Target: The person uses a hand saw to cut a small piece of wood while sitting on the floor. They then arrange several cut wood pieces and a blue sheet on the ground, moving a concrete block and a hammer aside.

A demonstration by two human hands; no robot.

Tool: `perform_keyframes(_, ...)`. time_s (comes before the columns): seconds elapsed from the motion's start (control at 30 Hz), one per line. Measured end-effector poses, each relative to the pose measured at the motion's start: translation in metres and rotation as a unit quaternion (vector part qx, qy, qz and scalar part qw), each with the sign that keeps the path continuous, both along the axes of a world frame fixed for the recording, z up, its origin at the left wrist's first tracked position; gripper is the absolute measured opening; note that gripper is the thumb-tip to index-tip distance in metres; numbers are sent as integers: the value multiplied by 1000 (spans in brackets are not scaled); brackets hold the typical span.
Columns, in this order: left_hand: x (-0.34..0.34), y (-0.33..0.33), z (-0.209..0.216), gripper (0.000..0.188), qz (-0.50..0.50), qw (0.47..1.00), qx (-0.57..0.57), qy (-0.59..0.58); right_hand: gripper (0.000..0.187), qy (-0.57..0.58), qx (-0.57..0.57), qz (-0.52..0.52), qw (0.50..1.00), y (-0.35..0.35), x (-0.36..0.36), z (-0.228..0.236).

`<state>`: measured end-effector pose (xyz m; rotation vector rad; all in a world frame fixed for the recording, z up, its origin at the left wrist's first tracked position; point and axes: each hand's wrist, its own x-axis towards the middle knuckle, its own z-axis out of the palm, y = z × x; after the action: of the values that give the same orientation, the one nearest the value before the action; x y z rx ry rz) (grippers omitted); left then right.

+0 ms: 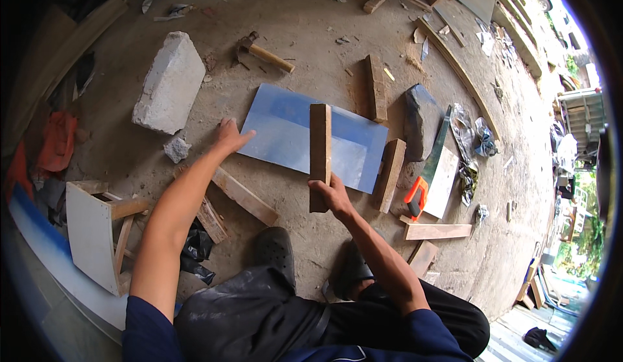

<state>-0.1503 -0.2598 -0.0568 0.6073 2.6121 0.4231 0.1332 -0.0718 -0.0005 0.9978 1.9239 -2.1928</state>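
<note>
My right hand (332, 196) is closed round the lower end of a short wooden block (320, 141), held upright in view over a blue, glossy board (276, 128). The board lies flat on the floor in front of me. At the board's left edge is my left hand (232, 137), thumb apart from the fingers and nothing seen in it. Whether its thumb touches the board I cannot tell. Beyond the board lies a hammer (265, 53) with a wooden handle. To the right, a handsaw (417, 198) with an orange and black handle rests among wood pieces.
A pale concrete block (170, 84) stands left of the board. Wood offcuts (376, 89) and a dark stone (420, 122) lie along its right side. A white wooden frame (91, 232) sits at lower left. Plastic scraps (464, 135) litter the right floor.
</note>
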Motion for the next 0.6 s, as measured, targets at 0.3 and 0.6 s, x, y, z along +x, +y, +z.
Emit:
perform_keyframes(0.3, 22, 10, -9, 77, 60, 996, 47, -42, 42, -84, 315, -106, 940, 87, 3, 10)
perform_keyframes(0.6, 36, 21, 4, 80, 68, 989, 58, -115, 68, -182, 480, 98, 853, 279, -91, -59)
